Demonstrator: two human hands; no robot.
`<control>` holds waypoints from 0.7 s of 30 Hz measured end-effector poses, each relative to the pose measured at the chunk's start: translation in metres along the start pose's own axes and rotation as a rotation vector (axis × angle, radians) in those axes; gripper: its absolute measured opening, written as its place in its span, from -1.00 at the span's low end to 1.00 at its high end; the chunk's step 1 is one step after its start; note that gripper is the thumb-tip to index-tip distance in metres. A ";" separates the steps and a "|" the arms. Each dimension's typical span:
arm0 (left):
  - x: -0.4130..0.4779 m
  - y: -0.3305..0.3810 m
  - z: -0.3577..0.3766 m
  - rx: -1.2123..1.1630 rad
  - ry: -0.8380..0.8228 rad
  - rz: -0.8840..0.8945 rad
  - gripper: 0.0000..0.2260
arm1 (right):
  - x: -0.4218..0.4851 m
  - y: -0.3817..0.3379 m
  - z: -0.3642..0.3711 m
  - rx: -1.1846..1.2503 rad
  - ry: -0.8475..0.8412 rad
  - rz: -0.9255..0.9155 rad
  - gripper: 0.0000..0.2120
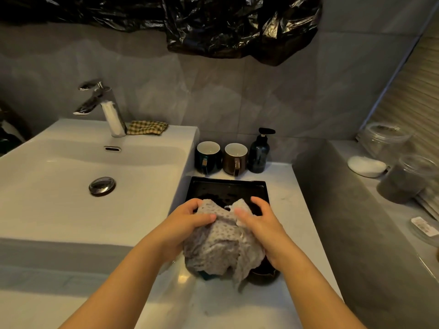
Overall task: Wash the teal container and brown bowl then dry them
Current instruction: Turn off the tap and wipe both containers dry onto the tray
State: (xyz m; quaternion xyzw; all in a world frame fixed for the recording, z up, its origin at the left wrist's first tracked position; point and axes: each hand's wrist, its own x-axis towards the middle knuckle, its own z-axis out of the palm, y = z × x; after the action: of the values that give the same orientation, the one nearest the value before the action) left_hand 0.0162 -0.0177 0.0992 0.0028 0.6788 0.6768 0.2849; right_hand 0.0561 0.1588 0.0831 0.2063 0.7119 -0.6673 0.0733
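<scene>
Drying is the step in hand, I judge: my left hand [190, 224] and right hand [259, 225] both clutch the crumpled grey dotted cloth [221, 245] over the small teal container [204, 276], with the round dark brown bowl [262, 277] just beside at three o'clock, needing the cloth next.

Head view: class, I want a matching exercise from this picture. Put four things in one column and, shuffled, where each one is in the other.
Things:
1 checked cloth
2 pump bottle
3 black tray
4 dotted cloth

Places:
A gripped by the left hand and right hand
B on the sink rim beside the tap
C right of the brown mug
D on the counter, just beyond the hands

Pairs: 1-B, 2-C, 3-D, 4-A
</scene>
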 end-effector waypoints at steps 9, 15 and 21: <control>0.002 0.018 -0.018 -0.139 -0.001 -0.054 -0.82 | 0.007 0.006 -0.010 -0.138 0.185 0.019 -0.87; 0.007 0.026 -0.027 -0.007 -0.050 -0.081 -0.51 | 0.012 -0.003 -0.022 0.608 0.098 0.097 -0.78; 0.014 0.034 -0.027 0.495 0.221 0.073 -0.85 | 0.019 -0.005 -0.029 0.508 0.229 0.014 -0.75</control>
State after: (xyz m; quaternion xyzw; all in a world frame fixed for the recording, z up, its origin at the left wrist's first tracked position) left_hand -0.0192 -0.0338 0.1227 0.0230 0.8501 0.4962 0.1750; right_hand 0.0418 0.1911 0.0834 0.2971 0.5241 -0.7961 -0.0571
